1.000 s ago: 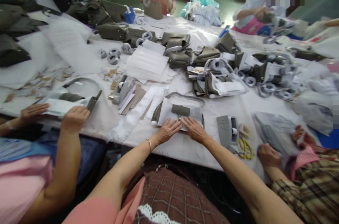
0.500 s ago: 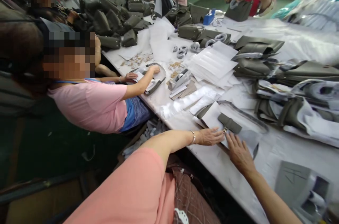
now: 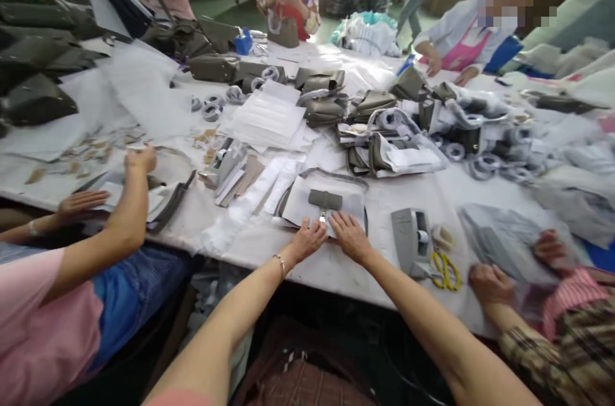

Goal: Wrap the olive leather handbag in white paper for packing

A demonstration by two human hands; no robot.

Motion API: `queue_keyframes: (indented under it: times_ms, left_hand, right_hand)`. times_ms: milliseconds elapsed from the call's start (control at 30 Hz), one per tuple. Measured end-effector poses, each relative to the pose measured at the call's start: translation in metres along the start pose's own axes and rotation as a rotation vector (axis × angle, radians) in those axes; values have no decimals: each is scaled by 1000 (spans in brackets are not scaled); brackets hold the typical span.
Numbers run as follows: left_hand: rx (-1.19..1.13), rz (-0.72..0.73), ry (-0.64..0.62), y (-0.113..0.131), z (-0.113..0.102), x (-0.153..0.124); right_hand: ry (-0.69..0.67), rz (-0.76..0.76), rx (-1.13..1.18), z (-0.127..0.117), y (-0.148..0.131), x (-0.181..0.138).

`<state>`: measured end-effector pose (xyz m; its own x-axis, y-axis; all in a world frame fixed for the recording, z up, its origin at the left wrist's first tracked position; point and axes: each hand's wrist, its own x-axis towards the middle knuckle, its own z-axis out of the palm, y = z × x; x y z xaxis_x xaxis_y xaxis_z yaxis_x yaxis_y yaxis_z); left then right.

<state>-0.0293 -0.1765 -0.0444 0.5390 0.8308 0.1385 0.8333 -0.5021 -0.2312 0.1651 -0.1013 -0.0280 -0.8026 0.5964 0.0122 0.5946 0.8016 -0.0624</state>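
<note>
A grey-green handbag [image 3: 358, 201] lies flat in front of me with white paper [image 3: 298, 191] over it. On the paper rests a short grey-green flap [image 3: 325, 200] with a small metal clasp [image 3: 322, 217] below it. My left hand [image 3: 307, 241] reaches in from the left, its stretched fingers beside the clasp; whether the fingertips touch the metal is too small to tell. Just right of the clasp, my right hand [image 3: 352, 236] lies flat on the bag's near part, fingers spread. The bag's lower edge is partly hidden under both hands.
To the right are a grey tape dispenser [image 3: 406, 243] and yellow-handled scissors [image 3: 446, 271], then a co-worker's hands [image 3: 492, 284] on a plastic bag. Another co-worker's arm [image 3: 127, 201] works at left. Wrapped handbags [image 3: 384, 156] and white sheets [image 3: 266, 114] lie beyond.
My view has swung to the right, bringing the scissors and the right-hand co-worker into sight. Both my hands stay at the bag's clasp area.
</note>
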Motion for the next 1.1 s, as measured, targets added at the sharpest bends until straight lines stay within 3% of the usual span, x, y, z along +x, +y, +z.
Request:
queue_keyframes:
  times_ms: [67, 133, 200, 300, 333, 400, 500, 667, 800, 933, 1033, 1100]
  left_hand:
    - [-26, -13, -1, -1, 1, 2]
    - [-49, -33, 13, -1, 2, 2]
    - [-57, -38, 31, -1, 3, 1]
    - [-52, -46, 39, -1, 4, -1]
    - [-57, -51, 35, -1, 4, -1]
    - [-82, -73, 31, 1, 3, -1]
    - [-130, -151, 51, 5, 0, -1]
    - [-219, -250, 56, 8, -5, 0]
    - [-276, -232, 63, 4, -7, -2]
    - [-274, -224, 47, 0, -7, -3]
    - [-245, -204, 39, 1, -7, -3]
    - [-221, -196, 40, 2, -7, -3]
  right_hand:
    - [52, 34, 102, -11, -2, -5]
    - [197, 143, 276, -21, -8, -17]
    - [427, 428, 525, -24, -20, -36]
    - [706, 1076, 1018, -13, -41, -59]
    - [720, 1249, 1215, -7, -48, -62]
    - [662, 1408, 1605, 5, -59, -56]
    - [684, 1401, 1975, 14, -67, -33]
    - [907, 1525, 2221, 15, -68, -14]
    - [849, 1510, 2300, 13, -69, -20]
    - [744, 1366, 2329, 5, -75, -21]
    - [773, 1224, 2351, -1, -82, -15]
    - [839, 1240, 2318, -2, -85, -7]
